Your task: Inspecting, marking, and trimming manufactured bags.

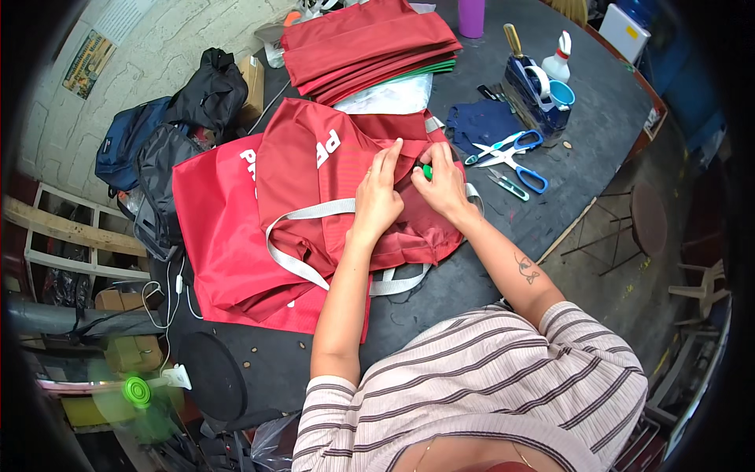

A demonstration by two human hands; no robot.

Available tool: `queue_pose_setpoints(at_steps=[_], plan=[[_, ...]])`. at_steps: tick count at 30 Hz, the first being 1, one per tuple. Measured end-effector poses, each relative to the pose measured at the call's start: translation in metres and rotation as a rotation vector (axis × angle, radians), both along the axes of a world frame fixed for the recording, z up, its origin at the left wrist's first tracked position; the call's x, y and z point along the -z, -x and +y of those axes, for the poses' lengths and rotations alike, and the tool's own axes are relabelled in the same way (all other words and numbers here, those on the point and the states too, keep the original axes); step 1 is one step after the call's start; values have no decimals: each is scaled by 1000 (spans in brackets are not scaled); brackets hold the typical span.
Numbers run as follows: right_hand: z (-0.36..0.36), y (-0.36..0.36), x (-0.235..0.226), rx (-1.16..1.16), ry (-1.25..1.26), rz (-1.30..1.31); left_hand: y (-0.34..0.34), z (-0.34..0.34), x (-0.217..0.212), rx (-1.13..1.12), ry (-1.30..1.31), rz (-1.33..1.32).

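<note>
A red fabric bag (291,157) with grey strap handles (314,210) and white lettering lies in front of me. It rests on top of more red fabric (220,236), also printed in white. My left hand (379,200) lies on the bag with its fingers stretched out, pressing the cloth. Just to its right, my right hand (442,187) is closed around a small green-handled tool (427,171). Its working end is hidden by the fingers and cloth, so I cannot make out its exact kind.
Scissors with blue handles (528,162) and a small cutter (510,186) lie right of the bag, near a dark blue cloth (480,126). Behind them stand a tape dispenser (543,98) and a spray bottle (557,63). Folded red fabric (370,47) is stacked beyond; backpacks (169,134) sit left.
</note>
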State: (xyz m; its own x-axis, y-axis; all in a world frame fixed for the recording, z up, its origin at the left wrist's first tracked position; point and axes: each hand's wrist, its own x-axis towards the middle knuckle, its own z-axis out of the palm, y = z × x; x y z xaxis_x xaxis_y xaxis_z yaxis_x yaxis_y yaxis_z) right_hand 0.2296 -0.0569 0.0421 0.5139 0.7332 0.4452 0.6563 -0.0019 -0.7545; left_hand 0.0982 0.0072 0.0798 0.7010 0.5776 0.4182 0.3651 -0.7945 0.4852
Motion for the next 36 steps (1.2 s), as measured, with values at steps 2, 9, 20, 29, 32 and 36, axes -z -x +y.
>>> queue_pose_setpoints(at_steps=[2, 9, 20, 29, 32, 36], plan=[[0, -1, 1, 14, -35, 6, 0, 0, 0, 3, 3, 4], [-3, 2, -2, 23, -12, 26, 2, -2, -2, -1, 24, 11], [-2, -3, 7, -12, -80, 128, 1, 1, 6, -15, -71, 43], [1, -26, -4, 146, -63, -89, -10, 4, 20, -106, -320, 96], [12, -32, -5, 126, -52, -133, -12, 6, 26, -72, -302, 72], [25, -32, -8, 93, -67, -160, -12, 6, 28, -77, -272, 87]])
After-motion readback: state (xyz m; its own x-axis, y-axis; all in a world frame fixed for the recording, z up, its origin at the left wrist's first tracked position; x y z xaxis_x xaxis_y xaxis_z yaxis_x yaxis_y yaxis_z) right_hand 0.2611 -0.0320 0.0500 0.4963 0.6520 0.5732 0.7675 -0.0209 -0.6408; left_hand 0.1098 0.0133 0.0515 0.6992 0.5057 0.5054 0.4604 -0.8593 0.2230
